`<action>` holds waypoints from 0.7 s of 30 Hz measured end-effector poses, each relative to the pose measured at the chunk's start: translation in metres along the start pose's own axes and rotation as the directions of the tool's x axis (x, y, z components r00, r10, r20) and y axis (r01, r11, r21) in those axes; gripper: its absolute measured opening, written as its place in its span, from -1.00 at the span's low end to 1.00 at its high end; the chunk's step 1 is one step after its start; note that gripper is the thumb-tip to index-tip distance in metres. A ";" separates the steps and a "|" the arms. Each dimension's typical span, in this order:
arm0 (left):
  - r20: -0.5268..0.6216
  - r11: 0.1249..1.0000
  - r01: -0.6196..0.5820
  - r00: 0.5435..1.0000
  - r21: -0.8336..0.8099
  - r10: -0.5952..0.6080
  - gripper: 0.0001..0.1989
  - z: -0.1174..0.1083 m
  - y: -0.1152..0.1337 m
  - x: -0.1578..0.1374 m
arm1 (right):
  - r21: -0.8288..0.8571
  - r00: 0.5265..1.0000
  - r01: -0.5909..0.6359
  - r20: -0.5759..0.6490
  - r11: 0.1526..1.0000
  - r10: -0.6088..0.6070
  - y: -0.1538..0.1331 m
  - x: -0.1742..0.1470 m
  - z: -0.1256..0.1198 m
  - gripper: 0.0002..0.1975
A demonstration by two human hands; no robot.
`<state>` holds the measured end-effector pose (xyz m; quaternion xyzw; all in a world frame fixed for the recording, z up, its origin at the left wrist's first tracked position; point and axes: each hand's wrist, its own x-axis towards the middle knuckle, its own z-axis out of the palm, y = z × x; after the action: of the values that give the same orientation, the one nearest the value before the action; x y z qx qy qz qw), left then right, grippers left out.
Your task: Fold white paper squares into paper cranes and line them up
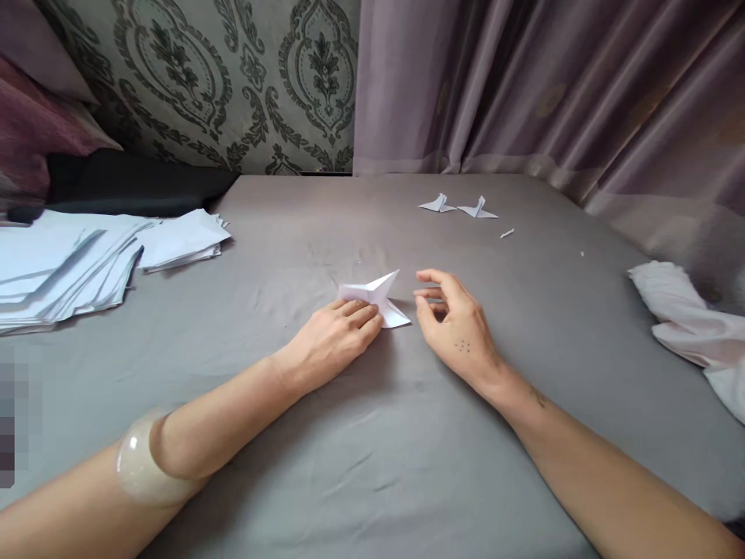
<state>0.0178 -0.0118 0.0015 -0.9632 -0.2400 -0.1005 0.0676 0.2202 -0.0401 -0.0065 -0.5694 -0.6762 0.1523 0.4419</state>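
A partly folded sheet of white paper (381, 289) lies on the grey cloth near the middle of the head view, with pointed flaps towards the right. My left hand (343, 330) is closed over its near left part, and the fingers hide some of the folds. Just right of the paper's points, my right hand (457, 326) hovers apart from it, fingers curved and spaced, with nothing visible between them. Farther back on the right stand two small folded paper figures, one on the left (438, 203) and one on the right (479, 208).
At the left lie a large stack of white paper (64, 272) and a smaller stack (180, 242) beside it. A paper scrap (507, 233) sits near the folded figures. White crumpled fabric (692, 318) lies at the right edge. Purple curtains (442, 85) hang behind.
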 end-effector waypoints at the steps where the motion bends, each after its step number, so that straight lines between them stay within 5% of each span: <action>1: 0.018 1.000 0.020 1.000 0.013 -0.020 -0.72 -0.001 0.002 0.000 | -0.064 0.999 0.036 -0.018 0.997 -0.037 -0.003 -0.002 -0.002 -0.75; 9: 0.135 0.994 0.099 0.986 -0.036 -0.094 -0.74 -0.012 0.010 0.002 | -0.378 0.949 0.199 0.305 0.904 -0.081 -0.019 -0.024 -0.005 -0.73; 21: 0.115 0.864 0.442 0.897 -0.242 -0.426 -0.69 -0.009 0.015 0.008 | -0.387 0.963 0.111 0.270 0.915 -0.003 -0.013 -0.021 0.001 -0.79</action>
<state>0.0306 -0.0230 0.0112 -0.8873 -0.4369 -0.1161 -0.0915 0.2109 -0.0625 -0.0067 -0.6019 -0.7621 0.0726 0.2271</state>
